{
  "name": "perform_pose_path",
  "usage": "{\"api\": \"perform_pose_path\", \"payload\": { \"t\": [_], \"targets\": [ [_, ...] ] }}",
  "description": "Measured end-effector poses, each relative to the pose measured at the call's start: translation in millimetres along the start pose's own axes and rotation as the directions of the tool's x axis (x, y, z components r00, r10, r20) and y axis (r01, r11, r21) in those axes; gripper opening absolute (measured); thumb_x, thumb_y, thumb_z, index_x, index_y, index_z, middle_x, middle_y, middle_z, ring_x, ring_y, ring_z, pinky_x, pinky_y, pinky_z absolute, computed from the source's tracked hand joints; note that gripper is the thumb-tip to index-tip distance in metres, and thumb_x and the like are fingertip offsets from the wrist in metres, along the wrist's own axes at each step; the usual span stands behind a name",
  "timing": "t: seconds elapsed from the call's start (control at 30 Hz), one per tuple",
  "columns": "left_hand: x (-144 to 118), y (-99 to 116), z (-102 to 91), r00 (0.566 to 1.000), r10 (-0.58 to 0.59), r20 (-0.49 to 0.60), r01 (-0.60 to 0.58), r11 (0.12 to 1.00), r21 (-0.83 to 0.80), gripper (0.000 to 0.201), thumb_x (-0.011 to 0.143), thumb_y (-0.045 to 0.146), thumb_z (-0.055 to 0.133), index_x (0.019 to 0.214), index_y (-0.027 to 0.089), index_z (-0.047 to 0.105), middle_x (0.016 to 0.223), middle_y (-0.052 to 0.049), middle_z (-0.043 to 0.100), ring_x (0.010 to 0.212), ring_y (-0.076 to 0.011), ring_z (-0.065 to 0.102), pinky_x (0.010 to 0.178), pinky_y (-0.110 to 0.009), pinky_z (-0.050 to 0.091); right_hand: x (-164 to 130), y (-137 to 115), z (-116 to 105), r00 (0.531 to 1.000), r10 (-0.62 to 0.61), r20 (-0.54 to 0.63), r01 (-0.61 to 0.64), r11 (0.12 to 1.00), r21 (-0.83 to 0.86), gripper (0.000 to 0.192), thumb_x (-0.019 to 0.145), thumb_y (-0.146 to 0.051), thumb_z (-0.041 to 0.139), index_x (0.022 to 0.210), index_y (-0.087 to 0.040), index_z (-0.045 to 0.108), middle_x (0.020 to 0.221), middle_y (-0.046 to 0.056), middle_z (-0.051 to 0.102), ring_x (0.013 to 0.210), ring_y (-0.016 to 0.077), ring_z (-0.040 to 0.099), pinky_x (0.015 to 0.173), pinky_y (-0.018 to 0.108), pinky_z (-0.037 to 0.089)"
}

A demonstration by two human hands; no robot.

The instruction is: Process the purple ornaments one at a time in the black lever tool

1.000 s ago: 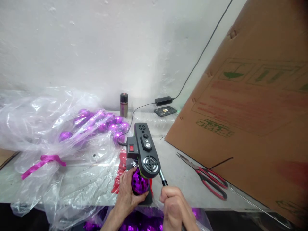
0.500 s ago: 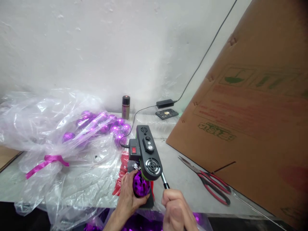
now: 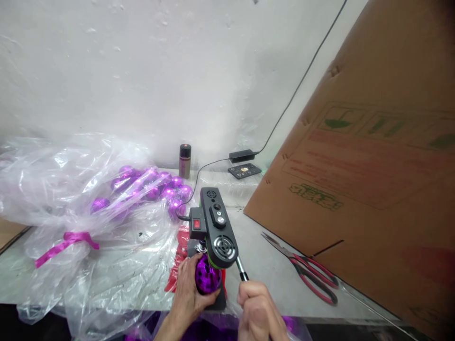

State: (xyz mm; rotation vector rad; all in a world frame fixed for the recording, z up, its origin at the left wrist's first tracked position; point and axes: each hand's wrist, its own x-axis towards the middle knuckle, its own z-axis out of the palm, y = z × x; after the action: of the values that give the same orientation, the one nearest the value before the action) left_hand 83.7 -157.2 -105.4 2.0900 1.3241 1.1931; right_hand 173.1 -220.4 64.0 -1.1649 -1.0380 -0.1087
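Observation:
A shiny purple ball (image 3: 208, 278) with dark spots sits under the front end of a black bench machine (image 3: 218, 227), which has round vents and a red switch. Thumb and fingers of my left hand (image 3: 188, 289) wrap around the ball from the left. My right hand (image 3: 259, 305) is closed around the end of a metal lever (image 3: 242, 270) on the machine's right side. Part of the ball's top is hidden by the machine head. Below the machine lies a black base plate (image 3: 219, 303) over red sheeting (image 3: 176, 272).
Clear plastic bags with purple balls (image 3: 152, 187) and a pink ribbon (image 3: 67, 244) cover the left. A dark-capped bottle (image 3: 185, 161), a black adapter (image 3: 242, 156) and a phone (image 3: 244, 170) stand or lie behind. Red-handled scissors (image 3: 305, 270) rest beside a leaning cardboard box (image 3: 341, 156).
The whole view has shifted slightly. Both hands keep their grip on the ball and the lever, with hardly any visible movement.

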Motion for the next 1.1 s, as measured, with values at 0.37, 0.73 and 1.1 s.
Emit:
{"api": "perform_pose_path", "payload": {
  "t": [0.37,0.73,1.1],
  "targets": [
    [2,0,-1.1,1.0,-0.002,0.023,0.002,1.0,-0.001,0.074,0.068,0.028,0.084,0.138,0.018,0.062,0.124,-0.016,0.078,0.112,-0.04,0.074,0.098,-0.061,0.062,0,17,-4,0.992,-0.125,0.013,0.124,0.992,0.035,0.046,0.113,-0.021,0.045,0.067,-0.021,0.044,0.066,-0.004,0.05,0.053,0.0087,0.045,0.051,0.027,0.031],
    [3,1,-2.0,0.999,-0.022,0.042,0.022,1.0,-0.014,0.075,0.068,0.028,0.085,0.139,0.017,0.064,0.125,-0.016,0.078,0.114,-0.0407,0.075,0.1,-0.062,0.062,-5,23,-1,0.988,-0.15,-0.026,0.151,0.988,0.044,0.047,0.113,-0.022,0.044,0.067,-0.021,0.042,0.064,-0.005,0.048,0.052,0.0079,0.043,0.049,0.025,0.031],
    [4,-8,-2.5,0.995,-0.05,0.092,0.056,0.997,-0.054,0.081,0.068,0.029,0.091,0.143,0.017,0.063,0.134,-0.018,0.077,0.124,-0.0425,0.074,0.109,-0.067,0.06,26,-6,1,1.0,0.025,0.015,-0.026,0.993,0.117,0.044,0.108,-0.013,0.053,0.066,-0.02,0.047,0.062,-0.004,0.043,0.054,0.0081,0.047,0.051,0.026,0.032]
  ]
}}
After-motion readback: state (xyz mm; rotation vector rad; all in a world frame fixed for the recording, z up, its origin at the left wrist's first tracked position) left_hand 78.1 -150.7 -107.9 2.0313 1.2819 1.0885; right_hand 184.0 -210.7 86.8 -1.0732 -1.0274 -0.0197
